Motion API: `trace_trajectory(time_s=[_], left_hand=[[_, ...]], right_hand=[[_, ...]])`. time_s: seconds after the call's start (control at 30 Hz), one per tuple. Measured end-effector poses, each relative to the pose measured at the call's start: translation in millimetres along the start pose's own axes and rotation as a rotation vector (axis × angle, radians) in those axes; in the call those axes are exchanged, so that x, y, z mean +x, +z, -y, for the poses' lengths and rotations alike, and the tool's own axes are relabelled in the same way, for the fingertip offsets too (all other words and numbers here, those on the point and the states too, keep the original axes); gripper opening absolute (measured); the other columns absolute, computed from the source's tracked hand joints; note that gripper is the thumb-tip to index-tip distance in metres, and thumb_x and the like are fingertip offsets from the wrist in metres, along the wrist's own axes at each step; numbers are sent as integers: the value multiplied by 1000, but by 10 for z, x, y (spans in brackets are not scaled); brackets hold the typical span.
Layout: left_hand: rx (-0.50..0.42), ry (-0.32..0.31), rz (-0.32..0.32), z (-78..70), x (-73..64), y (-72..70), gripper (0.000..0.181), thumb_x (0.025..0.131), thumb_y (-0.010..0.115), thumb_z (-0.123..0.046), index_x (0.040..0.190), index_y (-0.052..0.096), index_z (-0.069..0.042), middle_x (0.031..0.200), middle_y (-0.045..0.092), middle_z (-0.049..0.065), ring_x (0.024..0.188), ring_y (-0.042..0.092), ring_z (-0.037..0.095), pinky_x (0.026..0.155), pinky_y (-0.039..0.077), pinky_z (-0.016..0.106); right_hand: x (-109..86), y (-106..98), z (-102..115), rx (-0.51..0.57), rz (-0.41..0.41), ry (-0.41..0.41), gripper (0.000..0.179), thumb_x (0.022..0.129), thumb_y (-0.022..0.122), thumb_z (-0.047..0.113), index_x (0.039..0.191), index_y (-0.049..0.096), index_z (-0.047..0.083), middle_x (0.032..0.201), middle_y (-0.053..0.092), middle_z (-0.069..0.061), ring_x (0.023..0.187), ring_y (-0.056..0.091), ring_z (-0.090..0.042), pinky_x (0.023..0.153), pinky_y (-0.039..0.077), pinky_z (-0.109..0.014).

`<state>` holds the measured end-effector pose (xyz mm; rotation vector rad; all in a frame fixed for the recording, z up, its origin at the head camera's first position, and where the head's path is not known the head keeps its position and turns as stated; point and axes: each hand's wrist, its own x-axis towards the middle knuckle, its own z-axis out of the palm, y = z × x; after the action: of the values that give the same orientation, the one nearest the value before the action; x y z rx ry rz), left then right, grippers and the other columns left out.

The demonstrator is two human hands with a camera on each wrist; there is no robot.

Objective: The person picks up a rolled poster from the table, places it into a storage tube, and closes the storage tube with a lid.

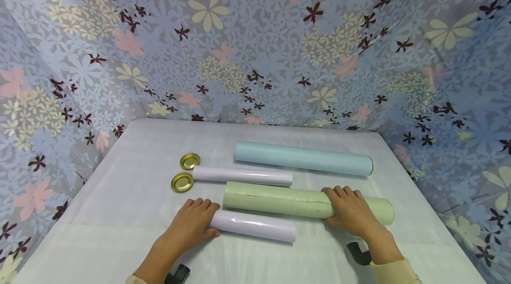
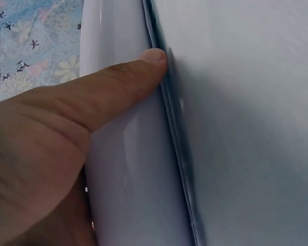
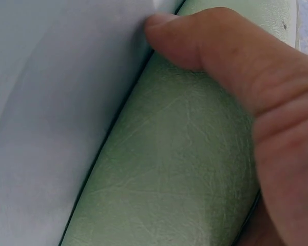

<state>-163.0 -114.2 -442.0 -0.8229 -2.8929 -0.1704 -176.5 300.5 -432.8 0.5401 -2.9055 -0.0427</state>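
Observation:
My left hand (image 1: 194, 221) grips the left end of a shiny pale lavender tube (image 1: 255, 226) lying on the near part of the table. In the left wrist view the thumb (image 2: 120, 82) reaches across that tube, its tip at the tube's lower edge. Toward the right, my right hand (image 1: 348, 210) holds a thicker pale green tube (image 1: 275, 199) near its right end. A lengthwise seam runs along the green tube. The right wrist view shows its creased surface, with the thumb (image 3: 210, 38) over it; the other fingers are mostly hidden.
Behind the green tube lies a second lavender tube (image 1: 243, 176), and farther back a light blue tube (image 1: 301, 158). Two gold-coloured round lids (image 1: 190, 160) sit at the second lavender tube's left end. A white cloth covers the table (image 1: 131, 177); a flowered curtain (image 1: 255, 44) hangs behind.

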Motion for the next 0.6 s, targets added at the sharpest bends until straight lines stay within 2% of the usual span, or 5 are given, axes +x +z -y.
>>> trace_trajectory(time_s=[0.27,0.6], left_hand=[[-9,6,-11,-9,-18,-19,56,69,78,-47,110,60,-13,98,64,0,90,56,17,81,43,37],[-22,-5,-10,-7,-30,-48,55,69,79,-45,110,61,-14,98,64,-1,91,56,17,82,42,37]], right_hand=[[-2,16,-2,-3,-16,-9,73,58,84,36,122,55,15,101,61,-4,94,55,-27,74,42,-45],[-11,34,-6,3,-31,-7,72,58,83,35,121,55,15,100,60,-4,93,55,-26,75,41,-45]])
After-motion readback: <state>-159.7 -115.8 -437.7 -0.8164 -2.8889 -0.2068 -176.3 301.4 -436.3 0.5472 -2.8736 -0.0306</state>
